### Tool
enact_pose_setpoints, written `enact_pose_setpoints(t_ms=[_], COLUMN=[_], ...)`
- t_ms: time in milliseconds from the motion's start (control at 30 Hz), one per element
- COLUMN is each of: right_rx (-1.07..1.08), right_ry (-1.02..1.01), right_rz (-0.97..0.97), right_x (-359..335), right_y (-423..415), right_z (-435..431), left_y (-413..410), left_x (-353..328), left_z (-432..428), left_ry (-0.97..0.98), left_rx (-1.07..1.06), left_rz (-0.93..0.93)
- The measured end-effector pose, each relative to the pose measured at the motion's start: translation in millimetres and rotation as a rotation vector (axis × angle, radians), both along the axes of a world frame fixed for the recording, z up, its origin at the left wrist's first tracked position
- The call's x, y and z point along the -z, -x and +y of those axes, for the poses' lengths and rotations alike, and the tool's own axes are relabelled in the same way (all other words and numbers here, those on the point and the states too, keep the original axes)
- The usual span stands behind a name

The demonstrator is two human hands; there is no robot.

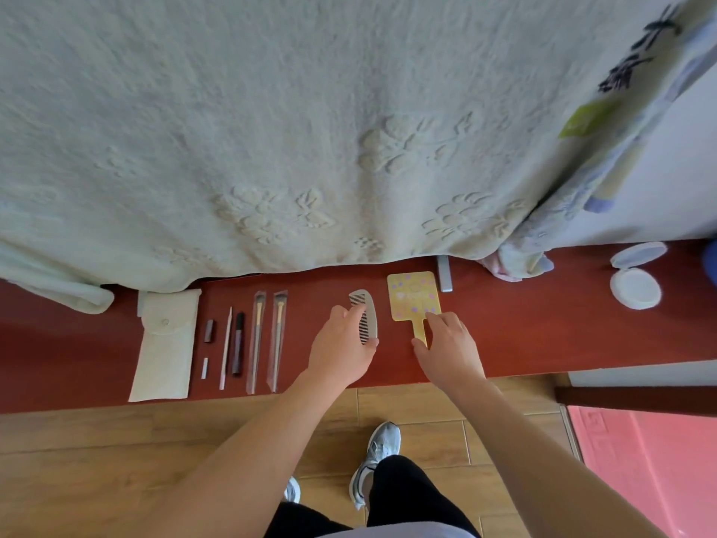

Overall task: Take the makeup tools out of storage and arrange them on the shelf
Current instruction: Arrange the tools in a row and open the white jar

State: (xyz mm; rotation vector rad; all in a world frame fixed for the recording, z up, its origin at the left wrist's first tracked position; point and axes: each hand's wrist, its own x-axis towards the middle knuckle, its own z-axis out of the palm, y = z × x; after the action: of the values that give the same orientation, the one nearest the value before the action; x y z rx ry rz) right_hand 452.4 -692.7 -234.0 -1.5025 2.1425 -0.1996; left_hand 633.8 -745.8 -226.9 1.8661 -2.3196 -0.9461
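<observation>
Frame centre: left hand (pixel 343 349) grasps comb (pixel 364 306) by its lower end; right hand (pixel 450 351), palm down, pinches mirror (pixel 413 295) handle.

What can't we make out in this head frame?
Head view:
Grey bar: far end hidden under the blanket.
Blue object: cut off by the right frame edge, unidentifiable.
Hand mirror: handle partly covered by the right hand.
Comb: near end covered by the left hand.
Pouch: flap shut, contents unseen.
</observation>
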Motion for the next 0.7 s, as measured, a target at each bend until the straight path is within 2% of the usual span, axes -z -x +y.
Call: enact_pose_setpoints(t_ms=[300,700], right_rx=[0.009,-0.018], right_ry=[0.001,-0.044], right_rz=[-0.029,-0.059], right_x=[7,5], right_y=[4,-4], right_z=[0,-7], left_y=[18,19], left_x=[12,10], left_z=[0,-2], left_ry=[0.036,0.041], left_rx=[-0.013,-0.028], left_rz=[-0.097,-0.113])
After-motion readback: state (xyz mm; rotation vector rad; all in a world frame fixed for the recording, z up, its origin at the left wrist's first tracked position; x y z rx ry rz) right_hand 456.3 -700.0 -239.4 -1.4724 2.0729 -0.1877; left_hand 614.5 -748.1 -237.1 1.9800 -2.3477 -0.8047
